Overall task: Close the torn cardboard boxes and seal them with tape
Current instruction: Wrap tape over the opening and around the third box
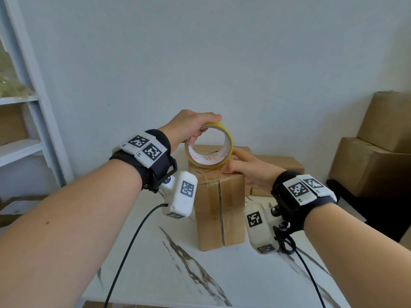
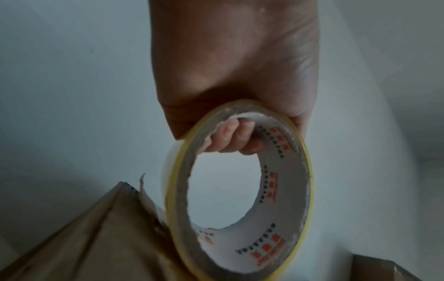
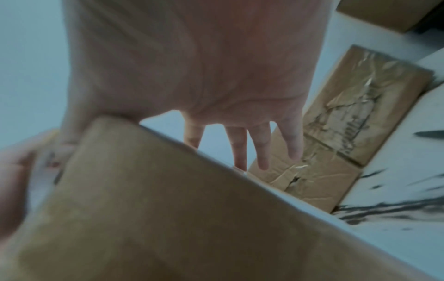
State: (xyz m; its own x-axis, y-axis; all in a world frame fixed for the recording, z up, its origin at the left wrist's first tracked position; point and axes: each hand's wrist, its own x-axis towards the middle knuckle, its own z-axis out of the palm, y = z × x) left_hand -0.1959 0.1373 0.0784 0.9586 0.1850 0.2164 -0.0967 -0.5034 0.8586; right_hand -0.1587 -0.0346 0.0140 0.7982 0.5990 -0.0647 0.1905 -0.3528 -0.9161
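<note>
Cardboard box point(image 1: 219, 210), the tall upright one, stands on the white marble-veined worktop point(image 1: 200, 274) and serves as the landmark: old clear tape crosses its top edge and a dark seam runs down its near face. Directly above its top sits the tape roll point(image 1: 209, 145), yellow-edged with a white core printed in red, held on edge so its hole faces the head camera. The left hand point(image 1: 189, 125) grips the roll from above, fingers point(image 2: 230, 136) curled through the core and the thumb side over the outer rim; in the left wrist view the roll's lower edge is close against the box's torn top corner, though whether it touches cannot be told. The right hand point(image 1: 249, 172) lies on the right side of the box top with its fingers straight and spread, and its thumb reaches toward the bottom of the roll; whether it pinches a tape end is too blurred to tell. Behind and to the right of the upright box a flat box point(image 3: 341, 129) lies on the worktop, its face wrinkled with torn tape. Farther right of the box, off the worktop, larger stacked boxes point(image 1: 378, 152) stand against the wall.
</note>
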